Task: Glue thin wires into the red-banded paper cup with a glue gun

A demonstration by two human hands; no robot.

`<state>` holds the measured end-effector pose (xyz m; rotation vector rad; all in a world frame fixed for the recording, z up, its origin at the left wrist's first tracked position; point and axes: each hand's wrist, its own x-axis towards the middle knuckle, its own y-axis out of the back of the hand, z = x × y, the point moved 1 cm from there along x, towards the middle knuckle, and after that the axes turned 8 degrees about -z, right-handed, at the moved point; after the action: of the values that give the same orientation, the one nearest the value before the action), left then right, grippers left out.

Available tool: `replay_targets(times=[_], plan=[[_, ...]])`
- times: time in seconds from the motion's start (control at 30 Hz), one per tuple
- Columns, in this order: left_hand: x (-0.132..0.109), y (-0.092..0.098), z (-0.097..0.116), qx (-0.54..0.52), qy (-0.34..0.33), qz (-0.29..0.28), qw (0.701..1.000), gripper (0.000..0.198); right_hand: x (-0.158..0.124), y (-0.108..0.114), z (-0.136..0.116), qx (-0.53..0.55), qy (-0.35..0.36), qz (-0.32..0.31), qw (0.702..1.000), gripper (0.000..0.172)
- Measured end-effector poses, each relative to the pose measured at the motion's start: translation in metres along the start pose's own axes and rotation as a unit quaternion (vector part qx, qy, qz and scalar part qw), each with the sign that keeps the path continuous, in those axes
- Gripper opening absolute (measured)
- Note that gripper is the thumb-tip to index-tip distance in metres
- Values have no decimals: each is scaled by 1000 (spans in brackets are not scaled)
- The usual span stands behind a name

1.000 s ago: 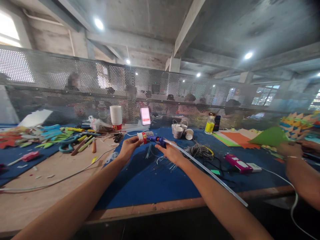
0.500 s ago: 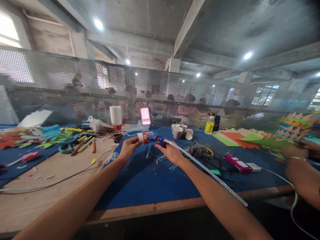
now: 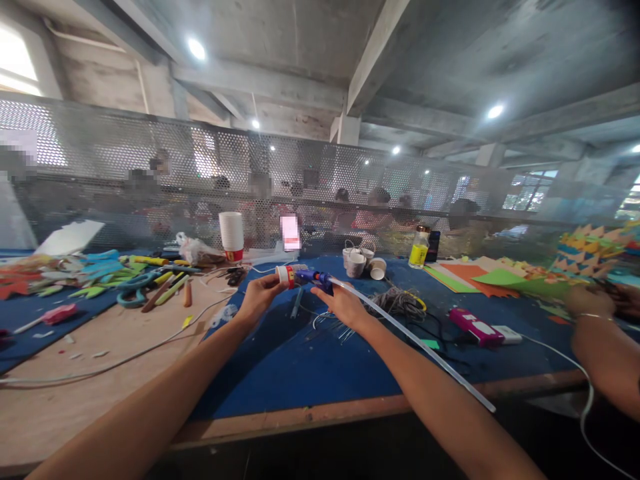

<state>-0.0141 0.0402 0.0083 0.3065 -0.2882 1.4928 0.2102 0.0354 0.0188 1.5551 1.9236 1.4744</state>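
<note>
My left hand (image 3: pixel 263 295) is closed around a white and red paper cup (image 3: pixel 285 275), tipped on its side above the blue mat (image 3: pixel 270 373). In my right hand (image 3: pixel 345 303) is a blue hot glue gun (image 3: pixel 320 277), its nozzle end at the cup. A long clear glue stick (image 3: pixel 415 339) runs out of the gun's back, over my right forearm. Whether the nozzle touches the cup I cannot tell. Below the gun, thin wire pieces (image 3: pixel 343 332) lie on the mat.
A paper cup stack (image 3: pixel 231 235) stands back left, near scissors (image 3: pixel 135 291) and foam pieces (image 3: pixel 95 267). Small cups with handles (image 3: pixel 356 262), a grey string bundle (image 3: pixel 395 303), a yellow-labelled bottle (image 3: pixel 419 248) and a magenta device (image 3: pixel 475 327) lie rightward. A co-worker's hand (image 3: pixel 593 301) works at far right.
My hands, the cup and the glue gun stay almost in the same place. At far right the co-worker's hand has shifted slightly.
</note>
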Motion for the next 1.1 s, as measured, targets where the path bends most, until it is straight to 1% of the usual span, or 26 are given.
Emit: replay_targets(times=[0.17,0.3,0.57,0.8,0.97,1.1], plan=[[-1,-1,2,31,-10,-3,999,50,0,-1,0,-5,3,8,1000,47],[-1,-2,4,43,-4,-5,999,51,0,-1,1,-3,0,14,1000,48],[-2,-3,6,56,-1,-6,998,47,1,-1,1,-4,-5,3,1000,52],[-1,-3,3,57,-8,-12,998,47,1,0,1,-4,-6,2,1000,50],[0,0,0,44,-6,-12,999,40,1,1,-1,6,-20,-11,1000,49],[0,1,0,41,-5,-2,999,38,0,1,-2,23,-21,-18,999,49]])
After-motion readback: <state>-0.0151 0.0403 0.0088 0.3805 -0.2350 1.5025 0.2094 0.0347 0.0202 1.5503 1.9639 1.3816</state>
